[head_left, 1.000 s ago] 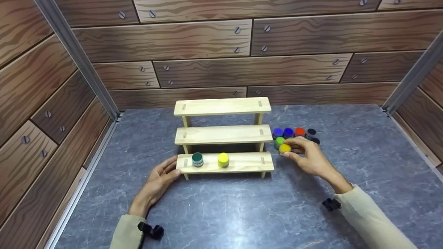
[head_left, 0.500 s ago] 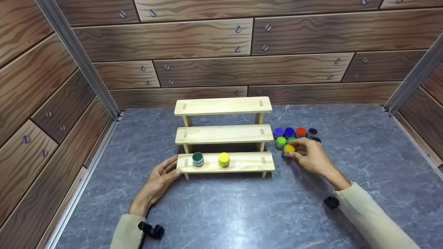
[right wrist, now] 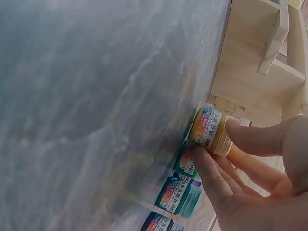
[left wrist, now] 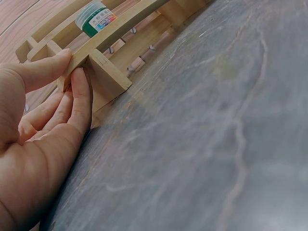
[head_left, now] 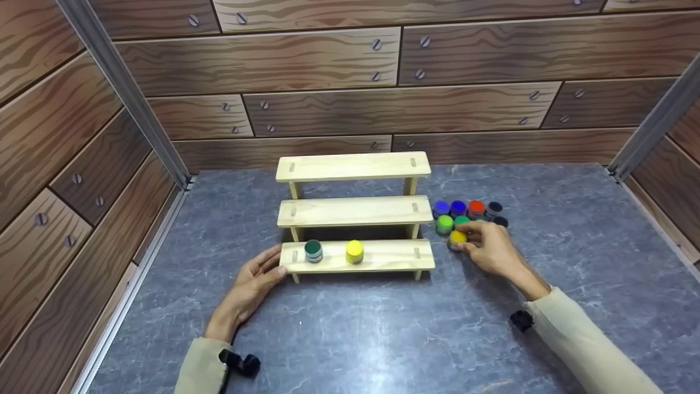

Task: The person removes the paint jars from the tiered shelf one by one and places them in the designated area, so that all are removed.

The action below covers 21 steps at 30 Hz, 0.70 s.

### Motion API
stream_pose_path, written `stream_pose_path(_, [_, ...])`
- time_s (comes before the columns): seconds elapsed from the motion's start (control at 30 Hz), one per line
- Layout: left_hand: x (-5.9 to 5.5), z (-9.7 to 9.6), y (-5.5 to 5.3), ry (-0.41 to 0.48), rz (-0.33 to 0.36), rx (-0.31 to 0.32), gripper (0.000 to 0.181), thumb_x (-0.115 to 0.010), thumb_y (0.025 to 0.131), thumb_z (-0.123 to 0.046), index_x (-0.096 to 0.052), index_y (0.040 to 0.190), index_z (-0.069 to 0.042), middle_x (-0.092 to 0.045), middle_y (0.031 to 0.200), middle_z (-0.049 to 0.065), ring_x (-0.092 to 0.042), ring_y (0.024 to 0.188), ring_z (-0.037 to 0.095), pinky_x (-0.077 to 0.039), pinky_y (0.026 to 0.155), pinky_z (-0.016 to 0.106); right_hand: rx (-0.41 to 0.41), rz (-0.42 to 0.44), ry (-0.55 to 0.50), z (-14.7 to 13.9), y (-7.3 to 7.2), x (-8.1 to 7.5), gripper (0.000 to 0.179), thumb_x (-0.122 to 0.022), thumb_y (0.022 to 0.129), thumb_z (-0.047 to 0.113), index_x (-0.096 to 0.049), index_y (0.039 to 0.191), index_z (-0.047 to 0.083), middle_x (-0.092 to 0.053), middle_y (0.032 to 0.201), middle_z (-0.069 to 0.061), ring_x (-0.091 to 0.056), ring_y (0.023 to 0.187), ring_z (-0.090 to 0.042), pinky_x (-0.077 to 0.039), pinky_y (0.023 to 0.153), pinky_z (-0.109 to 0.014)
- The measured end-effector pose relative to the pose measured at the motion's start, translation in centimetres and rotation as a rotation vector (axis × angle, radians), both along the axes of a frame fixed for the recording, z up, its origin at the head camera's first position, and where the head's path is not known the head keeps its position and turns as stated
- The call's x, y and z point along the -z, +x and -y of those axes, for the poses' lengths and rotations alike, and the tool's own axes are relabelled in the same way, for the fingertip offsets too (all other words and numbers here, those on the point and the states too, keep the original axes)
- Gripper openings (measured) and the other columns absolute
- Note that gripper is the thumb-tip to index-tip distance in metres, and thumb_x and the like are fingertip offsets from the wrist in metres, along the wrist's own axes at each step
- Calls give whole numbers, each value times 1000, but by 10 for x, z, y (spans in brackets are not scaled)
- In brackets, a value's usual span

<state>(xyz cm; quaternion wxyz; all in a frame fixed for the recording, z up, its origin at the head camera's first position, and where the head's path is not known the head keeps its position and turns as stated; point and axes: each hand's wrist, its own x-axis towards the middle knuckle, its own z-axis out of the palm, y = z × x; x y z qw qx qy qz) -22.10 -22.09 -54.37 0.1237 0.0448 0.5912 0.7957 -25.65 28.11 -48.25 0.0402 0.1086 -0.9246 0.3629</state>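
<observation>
A three-step wooden display rack (head_left: 350,212) stands on the table. My left hand (head_left: 249,285) grips the left end of its lowest step, thumb on top and fingers underneath, as the left wrist view shows. On that step sit a dark green paint jar (head_left: 313,251) and a bright yellow paint jar (head_left: 354,252). Right of the rack, my right hand (head_left: 495,250) pinches an orange-yellow paint jar (head_left: 457,239) between thumb and fingers. In the right wrist view this paint jar (right wrist: 207,129) is beside the green ones; whether its base touches the table I cannot tell.
Several more paint jars stand grouped behind the right hand, among them a light green jar (head_left: 444,225), a blue jar (head_left: 458,208), a red jar (head_left: 476,209) and a black jar (head_left: 494,209). Wood-patterned walls (head_left: 317,109) enclose the grey table (head_left: 328,339).
My right hand has moved slightly right and down with the orange-yellow paint jar, away from the rack. The left hand keeps its grip on the rack.
</observation>
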Motion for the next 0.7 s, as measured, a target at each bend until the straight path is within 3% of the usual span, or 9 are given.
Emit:
stream_pose_path(0.5, [-1, 0, 0, -33, 10, 14, 76, -64, 103, 2, -23, 166, 6, -27, 171, 29, -55, 139, 18, -52, 110, 25, -19, 2, -35, 0, 2, 1, 38, -69, 94, -11, -65, 131, -17, -66, 130, -39, -71, 115, -50, -61, 96, -49])
stream_pose_path(0.7, [-2, 0, 0, -31, 12, 7, 76, -64, 102, 3, -23, 166, 6, -26, 171, 28, -56, 138, 18, -52, 110, 25, -27, -56, -38, 3, 8, -12, 40, -69, 92, -12, -63, 131, -18, -66, 127, -38, -70, 116, -51, -60, 98, -49])
